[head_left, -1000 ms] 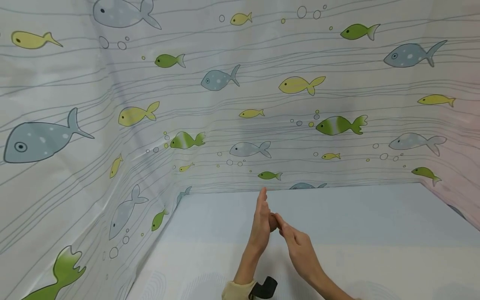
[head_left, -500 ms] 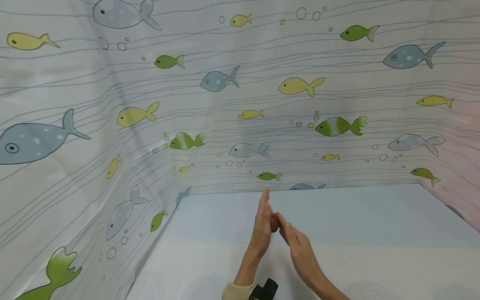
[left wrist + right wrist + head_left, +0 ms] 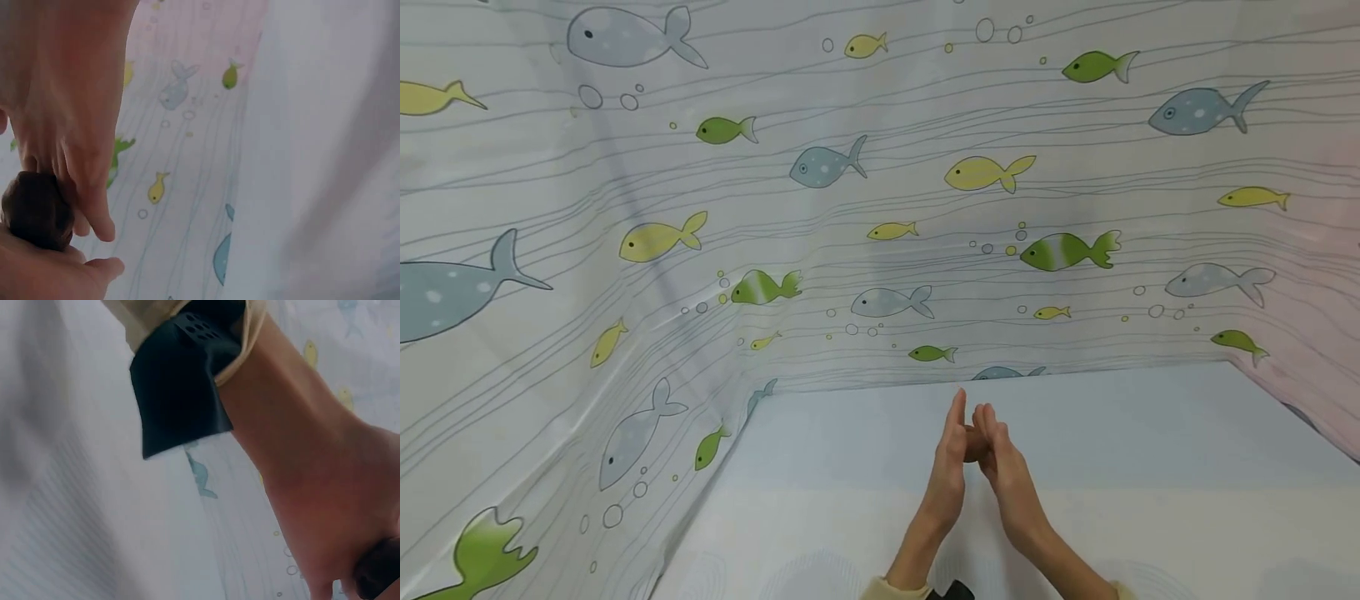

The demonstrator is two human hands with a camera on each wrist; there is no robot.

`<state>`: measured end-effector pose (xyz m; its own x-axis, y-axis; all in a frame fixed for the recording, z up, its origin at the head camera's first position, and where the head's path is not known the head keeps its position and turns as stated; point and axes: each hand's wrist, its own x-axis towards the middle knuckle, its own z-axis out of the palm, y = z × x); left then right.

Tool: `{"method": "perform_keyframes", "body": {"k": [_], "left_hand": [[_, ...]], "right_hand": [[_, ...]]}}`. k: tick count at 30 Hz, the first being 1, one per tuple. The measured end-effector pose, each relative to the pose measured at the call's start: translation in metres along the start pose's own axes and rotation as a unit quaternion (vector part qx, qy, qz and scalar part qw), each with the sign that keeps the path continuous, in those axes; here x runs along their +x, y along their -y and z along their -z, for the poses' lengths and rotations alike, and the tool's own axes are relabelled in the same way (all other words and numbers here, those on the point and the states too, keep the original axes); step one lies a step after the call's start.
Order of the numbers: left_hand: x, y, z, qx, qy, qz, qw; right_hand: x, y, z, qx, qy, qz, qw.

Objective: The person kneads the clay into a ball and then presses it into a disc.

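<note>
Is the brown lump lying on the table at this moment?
No, the head view shows the brown lump held between the left hand and the right hand.

Matt lump; smooth tabletop

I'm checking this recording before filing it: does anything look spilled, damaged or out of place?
Nothing looks spilled or damaged. The brown lump is between the left hand and the right hand, above the pale tabletop. The only slight irregularity is the fish-print sheet, which looks creased toward the left corner.
</note>
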<state>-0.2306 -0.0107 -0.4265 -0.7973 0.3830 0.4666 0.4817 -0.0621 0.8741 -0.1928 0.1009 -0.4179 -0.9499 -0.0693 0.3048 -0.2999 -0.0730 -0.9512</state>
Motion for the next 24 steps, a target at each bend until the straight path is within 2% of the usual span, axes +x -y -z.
{"method": "perform_keyframes", "body": {"k": [5,9,17,24], "left_hand": [[-0.006,-0.001,-0.015,-0.004,0.017,0.007,0.9998],[-0.01,-0.001,-0.022,-0.004,0.026,0.004,0.9997],[-0.014,-0.007,-0.031,0.006,0.043,-0.007,0.999],[-0.015,-0.016,-0.039,-0.054,0.05,0.01,0.9972]], "right_hand": [[0.006,0.0,0.008,0.055,0.003,0.013,0.998],[0.01,-0.001,0.012,0.074,-0.015,0.026,0.997],[0.016,-0.003,0.026,0.121,-0.062,0.019,0.991],[0.025,-0.008,0.038,0.144,-0.103,0.033,0.984]]}}
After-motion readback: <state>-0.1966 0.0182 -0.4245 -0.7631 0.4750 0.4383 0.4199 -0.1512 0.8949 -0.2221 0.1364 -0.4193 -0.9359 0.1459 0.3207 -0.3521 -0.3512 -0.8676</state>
